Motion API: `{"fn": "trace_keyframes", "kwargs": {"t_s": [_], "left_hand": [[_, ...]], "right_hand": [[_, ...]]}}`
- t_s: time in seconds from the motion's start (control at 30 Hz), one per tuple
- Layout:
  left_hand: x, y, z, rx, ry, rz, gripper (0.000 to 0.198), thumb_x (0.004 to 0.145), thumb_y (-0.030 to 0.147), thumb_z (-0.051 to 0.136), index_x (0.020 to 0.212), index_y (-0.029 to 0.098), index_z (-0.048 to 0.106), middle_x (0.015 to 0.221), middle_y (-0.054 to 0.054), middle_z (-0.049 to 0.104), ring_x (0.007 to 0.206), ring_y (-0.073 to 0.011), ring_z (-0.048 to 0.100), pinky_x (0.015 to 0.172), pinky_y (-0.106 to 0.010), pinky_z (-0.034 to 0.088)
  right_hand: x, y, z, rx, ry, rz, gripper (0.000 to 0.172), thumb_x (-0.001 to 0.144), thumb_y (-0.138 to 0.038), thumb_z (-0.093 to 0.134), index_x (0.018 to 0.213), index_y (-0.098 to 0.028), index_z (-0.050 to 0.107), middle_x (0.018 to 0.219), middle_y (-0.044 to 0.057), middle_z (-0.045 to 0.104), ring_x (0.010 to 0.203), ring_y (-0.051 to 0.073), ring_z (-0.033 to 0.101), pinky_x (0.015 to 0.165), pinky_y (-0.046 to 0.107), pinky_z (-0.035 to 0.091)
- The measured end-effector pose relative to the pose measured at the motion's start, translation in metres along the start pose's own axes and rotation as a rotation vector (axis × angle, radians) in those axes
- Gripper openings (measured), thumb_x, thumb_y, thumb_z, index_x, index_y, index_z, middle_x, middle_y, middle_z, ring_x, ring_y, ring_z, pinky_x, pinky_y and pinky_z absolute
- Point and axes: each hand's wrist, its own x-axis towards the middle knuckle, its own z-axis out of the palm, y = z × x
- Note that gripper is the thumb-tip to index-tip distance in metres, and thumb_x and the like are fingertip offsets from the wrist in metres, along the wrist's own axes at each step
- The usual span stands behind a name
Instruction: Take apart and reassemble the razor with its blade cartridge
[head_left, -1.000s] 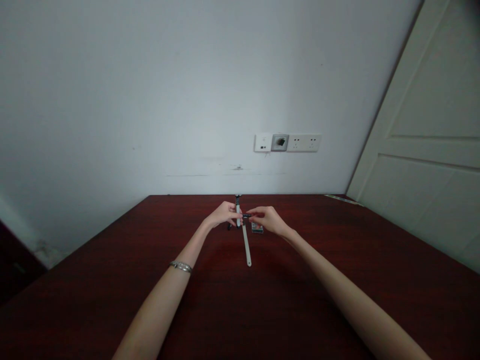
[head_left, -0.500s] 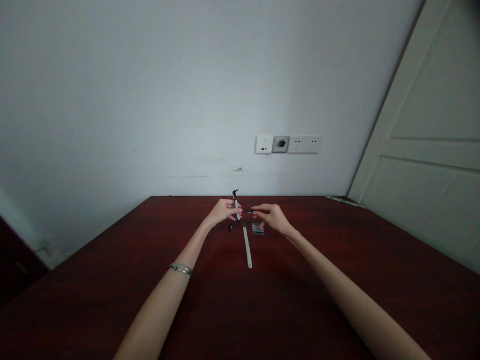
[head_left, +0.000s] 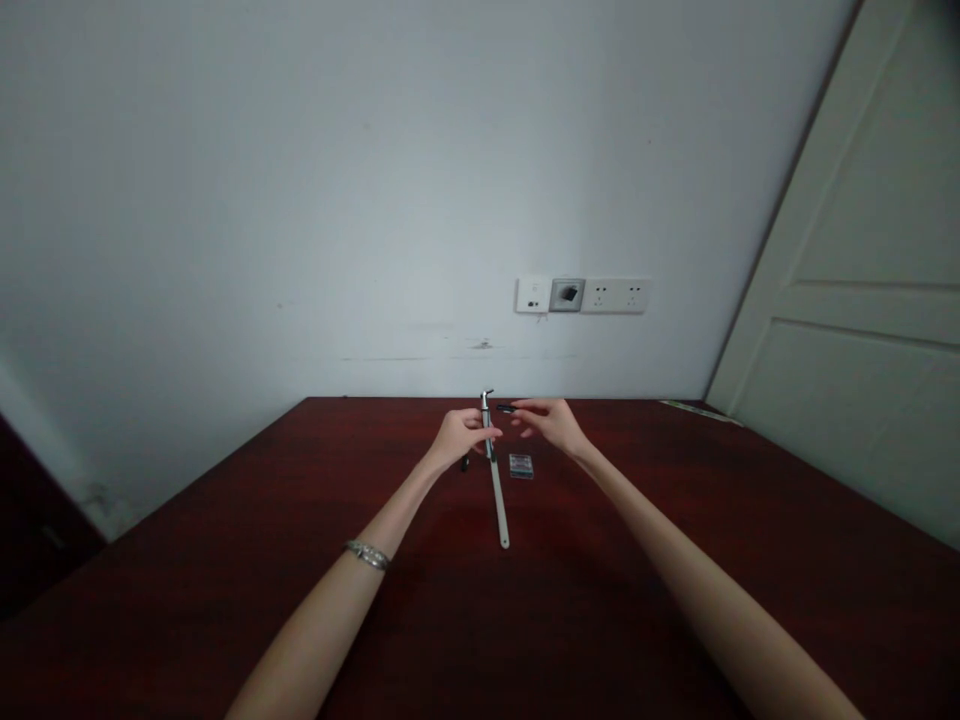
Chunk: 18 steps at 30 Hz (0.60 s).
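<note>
My left hand is closed around a slim, upright, pale-and-black stick-like piece with a small hooked part at its top. Facing it, my right hand pinches a small dark piece between thumb and fingertips, just right of the stick's upper part; a narrow gap seems to separate the two. Below the left fingers lies a long pale flat strip with a hole at its near end. A small black part sits partly hidden under my left hand. Their exact kinds are too small to make out.
A small clear flat case lies on the dark red table below my right hand. Wall sockets are set behind the table. A thin strip lies at the back right edge, near a pale door.
The dark piece in my right hand has risen from beside the stick's lower half to near its upper part. My left hand and the stick have shifted slightly right. The view has moved a little.
</note>
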Motion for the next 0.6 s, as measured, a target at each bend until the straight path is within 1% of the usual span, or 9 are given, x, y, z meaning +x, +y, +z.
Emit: {"fn": "trace_keyframes", "kwargs": {"t_s": [0.1,0.23,0.33,0.47,0.6], "left_hand": [[-0.001,-0.003,0.006,0.011,0.018,0.054,0.03,0.063,0.032,0.075,0.078,0.01,0.061,0.067,-0.004,0.066,0.057,-0.0136,0.061,0.05,-0.024,0.051],[-0.002,-0.006,0.008,0.102,0.064,0.177,0.031,0.062,0.034,0.075,0.077,0.01,0.061,0.071,-0.005,0.066,0.062,-0.0139,0.061,0.055,-0.023,0.049],[-0.006,-0.009,0.011,0.19,0.092,0.234,0.032,0.064,0.037,0.073,0.078,0.011,0.062,0.071,-0.004,0.065,0.061,-0.0128,0.058,0.054,-0.021,0.046],[-0.013,-0.015,0.019,0.299,0.155,0.259,0.031,0.066,0.041,0.071,0.072,0.013,0.059,0.059,0.001,0.06,0.053,-0.0098,0.052,0.049,-0.019,0.04],[-0.019,-0.02,0.028,0.36,0.191,0.255,0.03,0.069,0.042,0.068,0.07,0.014,0.056,0.055,0.003,0.056,0.051,-0.0083,0.048,0.049,-0.018,0.036]], "right_hand": [[0.003,-0.003,-0.002,0.0,0.007,0.015,0.031,0.065,-0.029,0.071,0.089,-0.01,0.07,0.07,0.007,0.071,0.06,0.016,0.066,0.05,0.025,0.057],[0.007,-0.004,-0.006,0.008,0.007,-0.014,0.034,0.063,-0.033,0.072,0.088,-0.009,0.07,0.071,0.008,0.071,0.063,0.018,0.067,0.052,0.027,0.058],[0.008,-0.004,-0.008,0.014,0.005,-0.027,0.036,0.062,-0.035,0.072,0.087,-0.009,0.07,0.07,0.008,0.07,0.064,0.018,0.067,0.052,0.028,0.058],[0.007,-0.004,-0.008,0.018,0.006,-0.026,0.038,0.062,-0.036,0.072,0.088,-0.009,0.07,0.071,0.008,0.07,0.061,0.017,0.066,0.053,0.029,0.058],[0.005,-0.006,-0.008,0.01,-0.014,-0.028,0.039,0.063,-0.037,0.072,0.09,-0.009,0.07,0.073,0.009,0.071,0.061,0.018,0.066,0.054,0.029,0.058]]}}
